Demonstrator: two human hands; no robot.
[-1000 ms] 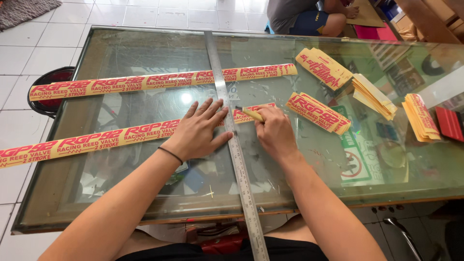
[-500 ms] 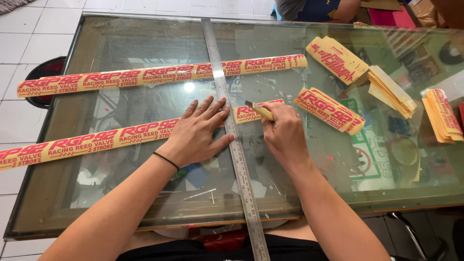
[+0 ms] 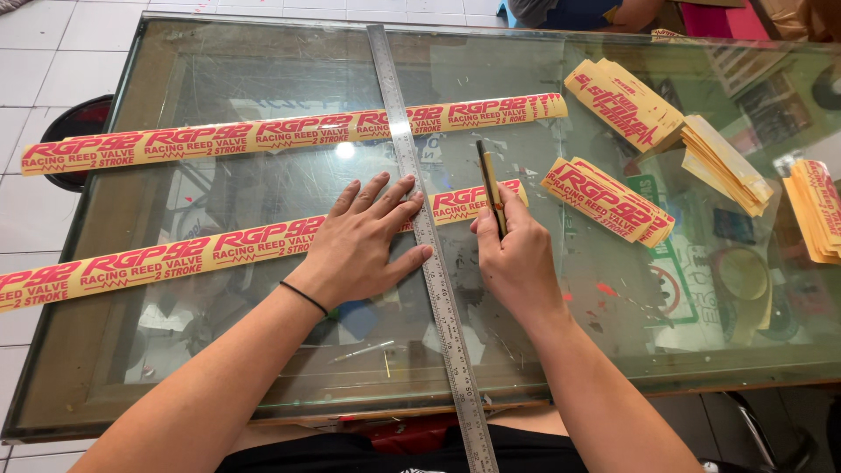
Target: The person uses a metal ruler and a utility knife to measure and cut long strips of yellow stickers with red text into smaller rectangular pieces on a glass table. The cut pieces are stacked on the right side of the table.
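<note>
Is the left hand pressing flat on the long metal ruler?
Yes, the left hand lies flat with spread fingers, its fingertips resting on the metal ruler and its palm over the yellow sticker strip.

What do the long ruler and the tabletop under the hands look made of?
Ruler: likely steel, brushed grey, with fine graduation marks along its edge. Tabletop: glass, scratched and glossy, with a lamp reflection and clutter visible through it. Left hand presses on the ruler.

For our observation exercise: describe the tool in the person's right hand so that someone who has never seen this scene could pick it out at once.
Start at the glass table and find the long steel ruler running down its middle. Just right of it, the right hand grips a slim cutting knife, tip pointing away, over the nearer yellow strip. It is dark, narrow and pen-shaped, unlike the flat yellow-and-red printed pieces around it.
</note>
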